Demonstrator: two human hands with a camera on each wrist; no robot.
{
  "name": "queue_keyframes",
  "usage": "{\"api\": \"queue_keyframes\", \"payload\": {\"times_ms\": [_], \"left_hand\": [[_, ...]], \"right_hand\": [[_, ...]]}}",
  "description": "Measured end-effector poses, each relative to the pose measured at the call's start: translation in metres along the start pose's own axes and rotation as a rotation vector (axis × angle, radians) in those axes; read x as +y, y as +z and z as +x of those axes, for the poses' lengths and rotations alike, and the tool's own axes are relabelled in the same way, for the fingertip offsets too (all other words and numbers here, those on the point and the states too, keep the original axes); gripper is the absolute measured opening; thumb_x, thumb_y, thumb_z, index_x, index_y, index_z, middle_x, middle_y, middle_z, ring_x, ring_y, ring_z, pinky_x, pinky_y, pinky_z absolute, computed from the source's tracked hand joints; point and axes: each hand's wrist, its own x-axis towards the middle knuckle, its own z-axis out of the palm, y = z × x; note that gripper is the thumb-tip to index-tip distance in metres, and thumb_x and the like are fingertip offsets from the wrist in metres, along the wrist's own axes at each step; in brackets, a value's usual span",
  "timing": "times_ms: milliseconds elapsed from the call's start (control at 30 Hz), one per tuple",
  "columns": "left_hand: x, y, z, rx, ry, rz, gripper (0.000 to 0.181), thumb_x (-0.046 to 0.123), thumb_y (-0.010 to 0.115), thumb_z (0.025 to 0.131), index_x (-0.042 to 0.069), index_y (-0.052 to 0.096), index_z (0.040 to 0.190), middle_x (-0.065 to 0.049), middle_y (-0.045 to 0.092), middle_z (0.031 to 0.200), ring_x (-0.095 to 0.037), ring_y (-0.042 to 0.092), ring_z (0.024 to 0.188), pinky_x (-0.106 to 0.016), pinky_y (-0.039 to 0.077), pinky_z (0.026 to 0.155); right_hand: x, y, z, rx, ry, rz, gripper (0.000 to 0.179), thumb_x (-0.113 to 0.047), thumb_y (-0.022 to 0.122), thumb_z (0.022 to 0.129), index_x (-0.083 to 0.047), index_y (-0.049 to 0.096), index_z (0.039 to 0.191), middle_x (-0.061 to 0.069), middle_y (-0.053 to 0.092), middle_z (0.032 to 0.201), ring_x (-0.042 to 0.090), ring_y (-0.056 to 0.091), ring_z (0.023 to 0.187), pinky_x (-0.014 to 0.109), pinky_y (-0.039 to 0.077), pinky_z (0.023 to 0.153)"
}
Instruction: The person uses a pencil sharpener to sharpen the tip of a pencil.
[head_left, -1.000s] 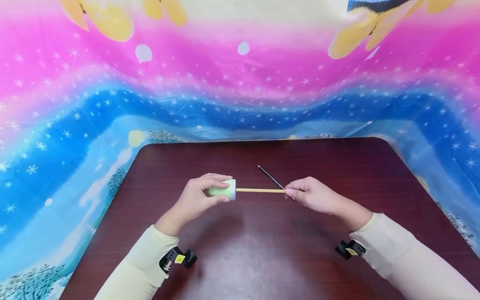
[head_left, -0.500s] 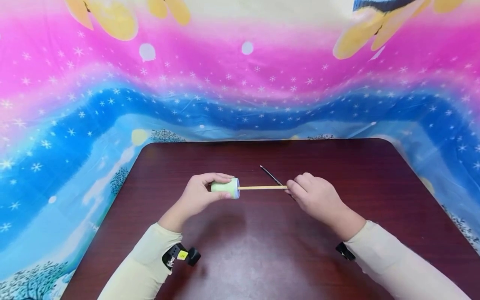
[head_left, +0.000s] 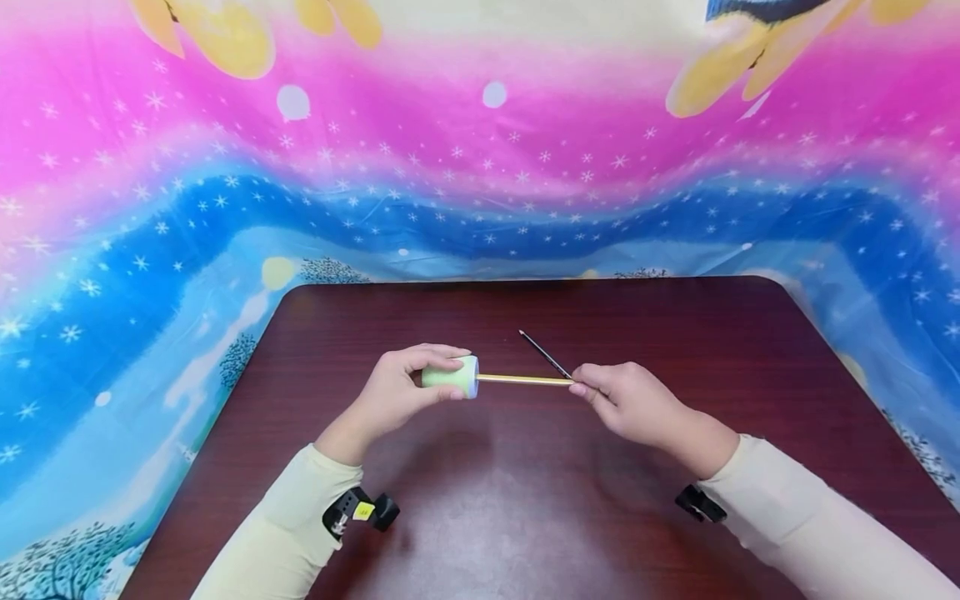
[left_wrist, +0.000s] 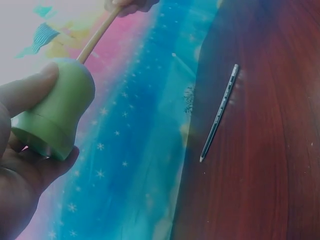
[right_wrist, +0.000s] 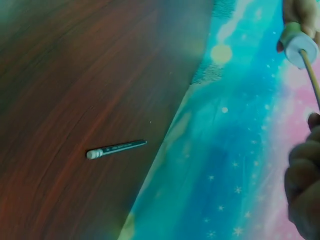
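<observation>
I can see two hands held up over a brown table (head_left: 360, 321). The left hand (head_left: 393, 392) holds a little green sharpener (left_wrist: 67, 105), with the thumb on one side and fingers on the other. The sharpener is up in the air between the hands, lying on its side. Its pale end points at the right hand (head_left: 633, 404). A thin yellow pencil (head_left: 525, 379) sticks out of that end, in a straight line. The right hand pinches the other end of the yellow pencil with its thumb and finger, and the rest of its fingers are curled in.

A dark pencil (left_wrist: 219, 112) lies flat on the table, and no hand touches it. It has a white rubber on one end.

Both arms wear pale sleeves (head_left: 270, 521). A small black camera (head_left: 386, 512) sits by the left wrist, and another black one is by the right. Behind the table hangs a big bright cloth (head_left: 450, 221), pink at the top and blue lower down, with little white snowflakes.
</observation>
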Motion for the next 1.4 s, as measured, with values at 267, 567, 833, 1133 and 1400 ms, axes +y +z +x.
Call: {"api": "queue_keyframes", "payload": {"times_ms": [267, 567, 833, 1133, 1400], "left_hand": [[0.003, 0.004, 0.001, 0.014, 0.251, 0.154, 0.033, -0.002, 0.084, 0.068, -0.002, 0.074, 0.099, -0.013, 0.07, 0.113, -0.026, 0.062, 0.108, -0.023, 0.055, 0.077], [-0.001, 0.006, 0.001, 0.068, 0.083, 0.064, 0.034, -0.001, 0.083, 0.071, -0.002, 0.073, 0.104, -0.012, 0.068, 0.117, -0.024, 0.062, 0.11, -0.024, 0.054, 0.08], [-0.004, 0.005, -0.001, 0.071, 0.039, 0.009, 0.034, -0.002, 0.081, 0.072, -0.001, 0.072, 0.105, -0.014, 0.067, 0.118, -0.024, 0.062, 0.11, -0.025, 0.054, 0.078], [-0.003, 0.004, -0.003, 0.013, 0.059, 0.095, 0.038, 0.001, 0.083, 0.071, 0.001, 0.072, 0.108, -0.013, 0.068, 0.117, -0.027, 0.063, 0.107, -0.027, 0.055, 0.075], [-0.002, 0.005, -0.003, -0.002, 0.132, 0.145, 0.036, 0.001, 0.083, 0.07, 0.001, 0.074, 0.106, -0.011, 0.069, 0.116, -0.023, 0.063, 0.105, -0.025, 0.055, 0.075]], "right_hand": [[0.001, -0.015, 0.009, -0.36, 0.48, 0.57, 0.022, -0.011, 0.052, 0.099, -0.008, 0.058, 0.079, -0.008, 0.035, 0.056, 0.005, 0.031, 0.049, 0.023, 0.028, 0.046], [0.005, -0.011, 0.006, -0.172, 0.279, 0.05, 0.022, -0.025, 0.069, 0.09, -0.014, 0.065, 0.109, -0.004, 0.064, 0.085, 0.009, 0.056, 0.067, 0.032, 0.047, 0.059], [0.019, 0.006, -0.001, 0.358, -0.245, -0.415, 0.03, -0.028, 0.047, 0.103, -0.008, 0.069, 0.095, 0.002, 0.052, 0.07, 0.018, 0.046, 0.052, 0.03, 0.036, 0.039], [0.026, 0.004, 0.0, 0.34, -0.416, -0.464, 0.027, -0.016, 0.045, 0.103, -0.003, 0.066, 0.093, 0.003, 0.051, 0.068, 0.019, 0.041, 0.055, 0.027, 0.033, 0.04], [0.018, 0.001, 0.002, 0.37, -0.488, -0.456, 0.026, -0.007, 0.042, 0.098, -0.003, 0.065, 0.086, 0.0, 0.041, 0.059, 0.016, 0.034, 0.049, 0.025, 0.025, 0.037]]}}
